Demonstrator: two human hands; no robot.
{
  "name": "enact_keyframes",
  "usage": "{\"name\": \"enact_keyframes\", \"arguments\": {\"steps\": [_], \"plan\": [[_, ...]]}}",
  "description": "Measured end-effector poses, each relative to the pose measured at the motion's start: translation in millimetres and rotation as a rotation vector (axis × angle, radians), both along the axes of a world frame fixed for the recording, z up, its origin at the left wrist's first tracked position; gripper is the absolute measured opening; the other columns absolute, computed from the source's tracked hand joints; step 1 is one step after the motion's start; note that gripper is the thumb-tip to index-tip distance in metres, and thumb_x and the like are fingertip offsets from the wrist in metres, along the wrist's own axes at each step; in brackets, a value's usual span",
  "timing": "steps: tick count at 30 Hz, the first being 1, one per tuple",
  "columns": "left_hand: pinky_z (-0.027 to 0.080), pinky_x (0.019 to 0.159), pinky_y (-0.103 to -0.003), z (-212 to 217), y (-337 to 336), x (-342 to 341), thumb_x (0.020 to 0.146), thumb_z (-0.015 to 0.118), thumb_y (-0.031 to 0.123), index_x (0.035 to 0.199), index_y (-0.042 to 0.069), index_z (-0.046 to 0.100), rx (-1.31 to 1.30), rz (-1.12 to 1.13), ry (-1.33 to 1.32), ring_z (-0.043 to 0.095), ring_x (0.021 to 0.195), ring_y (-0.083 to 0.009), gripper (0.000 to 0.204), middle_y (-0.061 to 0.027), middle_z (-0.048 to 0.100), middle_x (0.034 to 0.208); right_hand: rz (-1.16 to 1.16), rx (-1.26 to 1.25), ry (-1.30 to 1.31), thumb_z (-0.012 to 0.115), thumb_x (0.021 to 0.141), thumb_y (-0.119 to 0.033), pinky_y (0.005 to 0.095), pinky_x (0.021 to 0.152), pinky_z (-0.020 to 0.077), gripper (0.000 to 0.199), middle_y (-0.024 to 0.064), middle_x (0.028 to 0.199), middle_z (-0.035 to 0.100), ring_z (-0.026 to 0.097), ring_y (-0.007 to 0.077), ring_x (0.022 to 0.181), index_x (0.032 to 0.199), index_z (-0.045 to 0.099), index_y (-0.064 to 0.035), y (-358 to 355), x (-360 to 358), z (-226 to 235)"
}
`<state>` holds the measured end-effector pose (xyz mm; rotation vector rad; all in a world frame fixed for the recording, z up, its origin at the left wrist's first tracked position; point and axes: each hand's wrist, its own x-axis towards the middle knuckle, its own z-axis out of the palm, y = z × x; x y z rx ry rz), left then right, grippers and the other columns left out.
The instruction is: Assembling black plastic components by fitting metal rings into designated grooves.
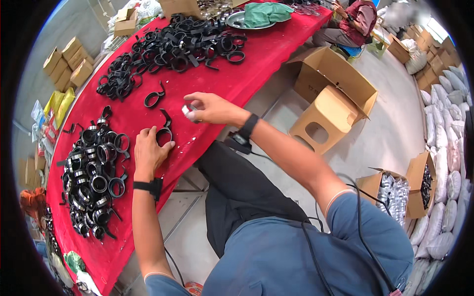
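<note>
My left hand [149, 152] rests on the red-covered table, its thumb and fingers closed around a black ring with a bent tab [167, 118]. A little to the right and just above the cloth, my right hand [215, 108] pinches a short, shiny silver metal ring [189, 113]. Farther from me lies one more tabbed black ring [162, 91], on its own. Left of my left hand is a heap of black rings with silver bands [91, 170]. Across the far part of the table spreads a bigger heap of plain black rings [173, 44].
A metal tray [237, 20] with a green cloth bag [266, 14] sits at the table's far end. To the right stand a tan plastic stool [323, 116] and an open carton [363, 91]. Another person [353, 22] sits beyond. Cartons of silver parts [392, 192] are lower right.
</note>
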<state>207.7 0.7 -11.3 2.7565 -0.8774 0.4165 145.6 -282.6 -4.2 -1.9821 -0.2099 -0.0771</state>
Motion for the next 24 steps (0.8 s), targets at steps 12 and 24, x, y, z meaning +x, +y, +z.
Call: {"name": "enact_keyframes", "arguments": {"steps": [12, 24], "plan": [[0.055, 0.105, -0.05, 29.8, -33.6, 14.1, 0.084, 0.082, 0.04, 0.141, -0.002, 0.063, 0.339, 0.059, 0.305, 0.068, 0.122, -0.042, 0.073, -0.0288, 0.071, 0.126, 0.563, 1.483, 0.122, 0.069, 0.106, -0.035, 0.0556, 0.114, 0.0516, 0.077, 0.0338, 0.168, 0.035, 0.039, 0.0467, 0.156, 0.168, 0.031, -0.0116, -11.6, -115.1, 9.8], [0.047, 0.12, -0.052, 38.3, -9.3, -104.8, 0.088, 0.08, 0.018, 0.164, -0.003, 0.033, -1.431, -0.52, 1.258, 0.053, 0.145, -0.0434, 0.092, -0.0326, 0.045, 0.16, 0.482, 1.488, 0.144, 0.071, 0.103, -0.039, 0.0567, 0.112, 0.0546, 0.082, 0.0374, 0.167, 0.032, 0.035, 0.0529, 0.156, 0.169, 0.029, -0.0126, 6.9, -137.4, -1.5]]}}
